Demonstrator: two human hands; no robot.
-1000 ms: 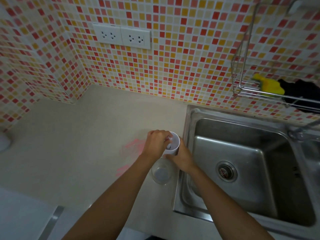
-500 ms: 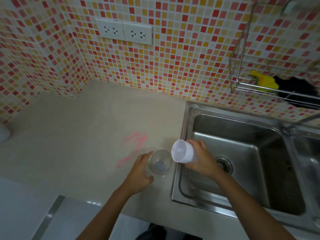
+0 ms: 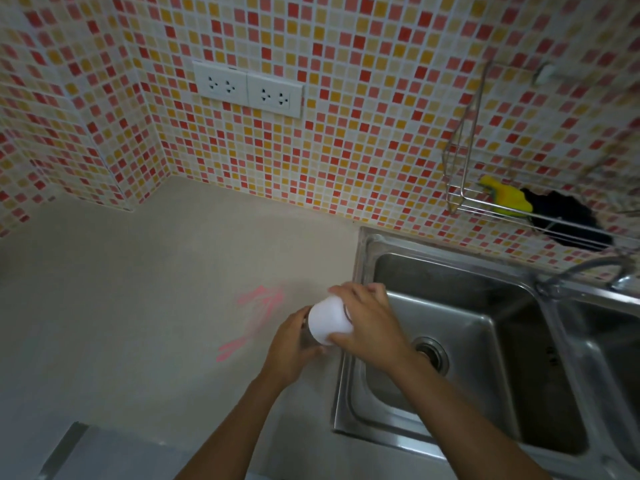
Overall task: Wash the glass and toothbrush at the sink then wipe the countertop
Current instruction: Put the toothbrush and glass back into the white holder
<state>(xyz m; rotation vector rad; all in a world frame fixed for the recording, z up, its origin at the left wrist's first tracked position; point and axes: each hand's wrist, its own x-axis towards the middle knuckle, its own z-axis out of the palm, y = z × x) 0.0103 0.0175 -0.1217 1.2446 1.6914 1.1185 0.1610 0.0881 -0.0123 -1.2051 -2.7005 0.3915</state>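
Note:
My right hand (image 3: pixel 372 325) grips a white plastic cup (image 3: pixel 327 323), tipped mouth-down so its base faces me. Directly under it, my left hand (image 3: pixel 291 348) wraps around the clear glass (image 3: pixel 306 333), of which only a dark sliver shows. Both are over the beige countertop (image 3: pixel 138 306), just left of the steel sink (image 3: pixel 464 327). Pink smears (image 3: pixel 258 308) mark the countertop beside my left hand. No toothbrush is in view.
A curved faucet (image 3: pixel 585 268) stands at the sink's back right, with a second basin (image 3: pixel 616 341) beyond it. A wire wall rack (image 3: pixel 460 199) holds a yellow sponge (image 3: pixel 507 199) and a black cloth (image 3: pixel 561 216). Two white sockets (image 3: pixel 247 88) sit on the mosaic tile wall.
My right hand lifted the white cup away, then turned it over and brought it back above the glass. My left hand left the cup and closed around the glass.

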